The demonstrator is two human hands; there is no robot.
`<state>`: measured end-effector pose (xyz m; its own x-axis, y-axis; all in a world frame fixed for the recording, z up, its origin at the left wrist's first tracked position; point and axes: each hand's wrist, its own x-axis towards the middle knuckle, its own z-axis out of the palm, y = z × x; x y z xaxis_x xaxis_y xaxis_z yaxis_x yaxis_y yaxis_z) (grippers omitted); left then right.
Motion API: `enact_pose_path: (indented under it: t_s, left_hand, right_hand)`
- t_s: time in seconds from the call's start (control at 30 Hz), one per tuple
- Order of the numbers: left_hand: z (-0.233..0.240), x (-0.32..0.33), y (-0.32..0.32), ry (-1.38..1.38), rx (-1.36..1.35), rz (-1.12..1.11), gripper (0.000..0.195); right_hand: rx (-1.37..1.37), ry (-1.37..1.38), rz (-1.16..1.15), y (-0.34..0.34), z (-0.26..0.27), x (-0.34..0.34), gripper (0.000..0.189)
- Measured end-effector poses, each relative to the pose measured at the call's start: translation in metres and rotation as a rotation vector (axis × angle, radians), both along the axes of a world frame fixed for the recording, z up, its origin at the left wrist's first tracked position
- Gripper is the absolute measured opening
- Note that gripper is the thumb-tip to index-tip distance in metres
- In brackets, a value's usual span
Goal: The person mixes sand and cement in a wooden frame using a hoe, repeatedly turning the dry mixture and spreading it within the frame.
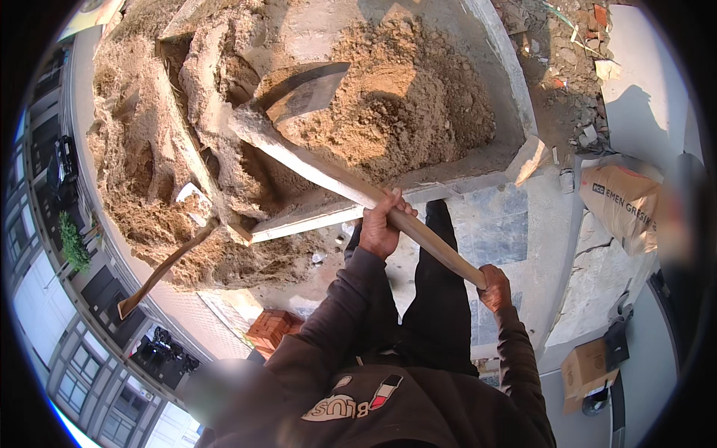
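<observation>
Both hands grip the long wooden handle (336, 182) of a hoe, which slants from lower right to upper left. My left hand (382, 227) is closed around its middle. Near the butt end, my right hand (494, 288) is wrapped around the handle. The hoe's broad metal blade (313, 92) is at the far end, above or against a heap of sandy, lumpy mix (403, 106); contact is unclear. This heap lies in a shallow mixing trough, bounded at the front by a pale board (308, 223).
Left of the trough rises a sand pile (134, 140), with another wooden-handled tool (168, 266) leaning there. A wood block (527, 159) sits at the trough's right corner. Rubble (577, 84), a cement bag (622, 201) and a cardboard box (588, 369) are rightward; stacked bricks (271, 330) are lower left.
</observation>
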<state>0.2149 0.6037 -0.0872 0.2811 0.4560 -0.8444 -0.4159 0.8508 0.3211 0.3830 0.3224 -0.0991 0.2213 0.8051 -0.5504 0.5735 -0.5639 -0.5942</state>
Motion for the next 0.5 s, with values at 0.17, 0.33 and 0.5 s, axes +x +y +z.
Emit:
enact_pose_path:
  t_s: [0.17, 0.33, 0.5]
  left_hand:
    - [0.008, -0.035, 0.041, 0.008, 0.088, 0.171, 0.020]
    - [-0.030, -0.051, 0.042, 0.029, 0.023, 0.211, 0.017]
    - [-0.027, -0.082, 0.013, 0.113, -0.147, 0.337, 0.018]
  right_hand:
    - [-0.015, 0.030, 0.121, 0.023, 0.017, 0.005, 0.024]
    - [-0.121, 0.040, 0.111, 0.023, 0.024, 0.015, 0.019]
    - [-0.051, -0.041, 0.300, 0.029, 0.044, 0.019, 0.013]
